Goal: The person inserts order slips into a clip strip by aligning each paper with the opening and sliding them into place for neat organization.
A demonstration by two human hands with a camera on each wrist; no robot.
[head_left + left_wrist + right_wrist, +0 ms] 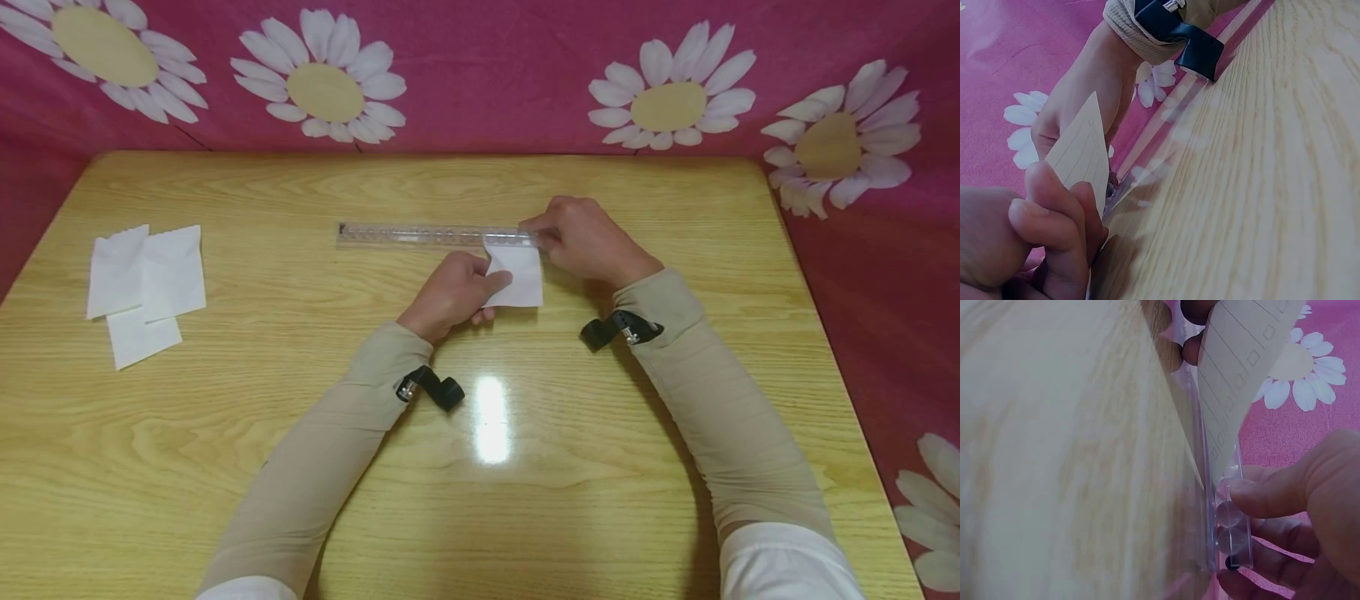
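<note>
A long strip of clear plastic (420, 237) with a row of round shapes lies across the far part of the table. My right hand (588, 237) pinches its right end; in the right wrist view the thumb (1266, 497) presses on the clear plastic. My left hand (453, 292) holds a small white paper slip (525, 283) between thumb and fingers. The slip's far edge meets the strip near my right hand; whether it is tucked inside I cannot tell. Printed lines and small squares show on the slip's underside (1241, 369), which tilts up off the table.
Several similar white paper slips (172, 275) overlap at the left of the wooden table (225, 450). Behind the table hangs a magenta cloth (495, 75) with daisies. A black camera mount sits on each wrist.
</note>
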